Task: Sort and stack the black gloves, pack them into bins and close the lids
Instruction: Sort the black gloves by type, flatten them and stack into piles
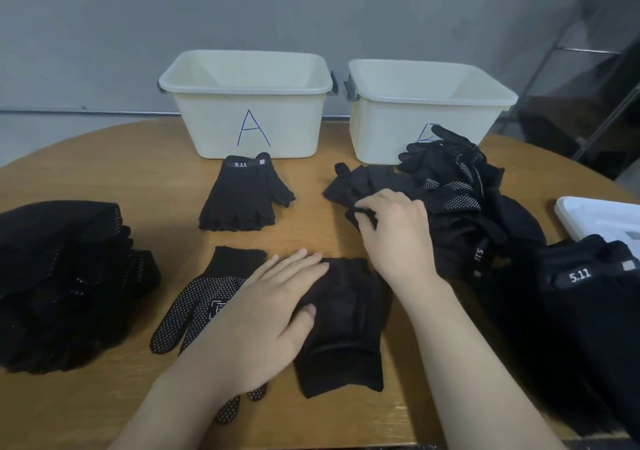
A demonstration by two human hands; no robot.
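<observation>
Two cream bins stand at the back of the wooden table: bin A (207,122) on the left, a second bin (381,127) on the right, both lidless and showing nothing inside. A stack of fingerless 5.11 gloves (242,196) lies before bin A. A dotted glove (197,307) lies palm up near me. My left hand (273,311) presses flat on a plain black glove stack (343,325). My right hand (394,228) pinches a glove at the edge of the loose glove heap (460,193) before the right bin.
A tall stack of dotted gloves (65,276) sits at the left edge. More 5.11 gloves (581,307) pile at the right front. A white lid (602,217) lies at the far right. A metal rack (588,68) stands beyond the table.
</observation>
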